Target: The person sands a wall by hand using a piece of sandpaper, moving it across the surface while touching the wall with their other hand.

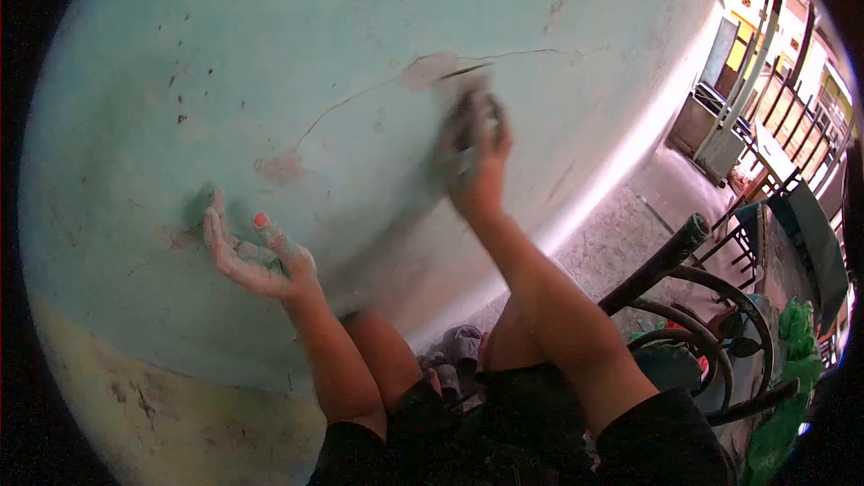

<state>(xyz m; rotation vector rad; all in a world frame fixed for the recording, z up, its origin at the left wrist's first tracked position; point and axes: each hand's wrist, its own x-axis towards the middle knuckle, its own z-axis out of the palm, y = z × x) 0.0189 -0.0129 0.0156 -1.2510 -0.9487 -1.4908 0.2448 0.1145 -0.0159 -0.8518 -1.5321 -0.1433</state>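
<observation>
A long crack (351, 99) runs across the pale green wall (297, 18), with rough pinkish patches along it. My right hand (480, 148), blurred by motion, is wrapped round a putty knife (466, 76). The knife's thin dark edge lies at the wall, beside the patch (430, 70) on the crack. Most of its handle is hidden by my fingers. Lower left, my left hand (256, 256) is coated in whitish powder, palm turned up and fingers spread, holding nothing. Its fingertips are close to the wall near a small chipped spot (175, 236).
Dark curved metal bars (720, 315) stand close to my right forearm. Green plastic (792, 378) hangs beside them. Further off are the tiled floor (621, 216), a metal railing (792, 117) and stacked furniture. Yellowish paint covers the lower wall (207, 423).
</observation>
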